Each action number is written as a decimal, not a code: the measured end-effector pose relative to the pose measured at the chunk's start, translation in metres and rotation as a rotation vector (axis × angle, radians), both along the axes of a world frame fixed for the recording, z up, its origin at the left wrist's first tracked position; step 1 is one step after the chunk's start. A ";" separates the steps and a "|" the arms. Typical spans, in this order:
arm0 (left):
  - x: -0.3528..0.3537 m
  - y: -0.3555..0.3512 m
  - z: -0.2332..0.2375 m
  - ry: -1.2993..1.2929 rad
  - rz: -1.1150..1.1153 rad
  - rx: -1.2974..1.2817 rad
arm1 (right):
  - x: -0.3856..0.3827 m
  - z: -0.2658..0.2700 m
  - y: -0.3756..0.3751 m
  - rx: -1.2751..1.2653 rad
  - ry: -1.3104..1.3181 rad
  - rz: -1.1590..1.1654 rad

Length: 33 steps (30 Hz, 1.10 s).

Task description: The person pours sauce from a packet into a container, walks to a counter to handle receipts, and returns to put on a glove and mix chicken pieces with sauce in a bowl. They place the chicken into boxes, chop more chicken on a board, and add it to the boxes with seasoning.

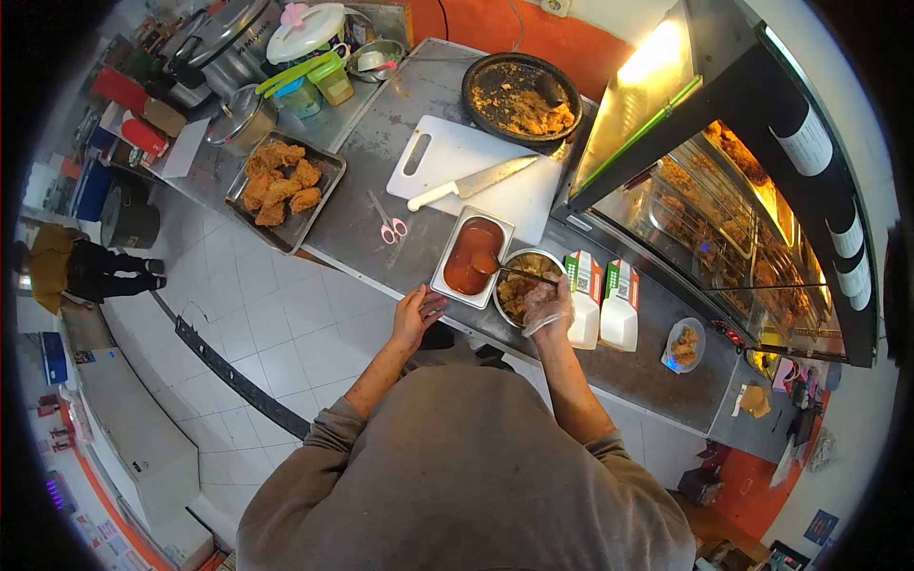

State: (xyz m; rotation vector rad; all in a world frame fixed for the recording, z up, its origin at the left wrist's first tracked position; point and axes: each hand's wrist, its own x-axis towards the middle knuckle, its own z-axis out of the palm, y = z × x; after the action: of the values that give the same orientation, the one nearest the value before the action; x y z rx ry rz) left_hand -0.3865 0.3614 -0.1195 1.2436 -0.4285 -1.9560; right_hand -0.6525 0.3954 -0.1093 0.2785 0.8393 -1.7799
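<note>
In a clear plastic glove, my right hand [549,310] grips the dark handle of a ladle [486,263] above a round metal bowl [504,306] of brownish food pieces. The ladle's bowl dips into red sauce [470,246] held in a rectangular steel pan [445,282]. Bare and with its fingers apart, my left hand [417,318] is beside the pan's near left corner. Just right of the bowl stand two white, red and green cardboard food boxes [621,324], their lids up. Behind the pan, a white-handled knife [473,182] lies on a white cutting board [447,147].
Pink-handled scissors [389,223] lie left of the pan. A metal tray [328,181] holds fried chicken [276,181] at the counter's left. At the back sits a black bowl [474,84] with orange crumbs. A heated display case [733,219] rises at right. Another person [71,266] is far left.
</note>
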 end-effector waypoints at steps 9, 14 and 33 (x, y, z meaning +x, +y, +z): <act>-0.008 0.019 -0.013 -0.048 0.021 0.083 | -0.034 0.069 0.045 0.080 0.563 -0.353; -0.020 0.032 -0.017 -0.078 0.040 0.122 | -0.041 0.021 0.077 -0.133 2.131 0.107; -0.009 0.009 0.007 -0.002 0.079 0.007 | -0.048 0.042 0.068 0.199 0.825 -0.311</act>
State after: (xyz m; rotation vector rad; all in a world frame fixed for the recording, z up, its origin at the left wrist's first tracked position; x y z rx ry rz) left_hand -0.3958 0.3708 -0.1123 1.2490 -0.3683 -1.8914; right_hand -0.7001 0.4638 -0.0670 -0.2424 1.6280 -2.1227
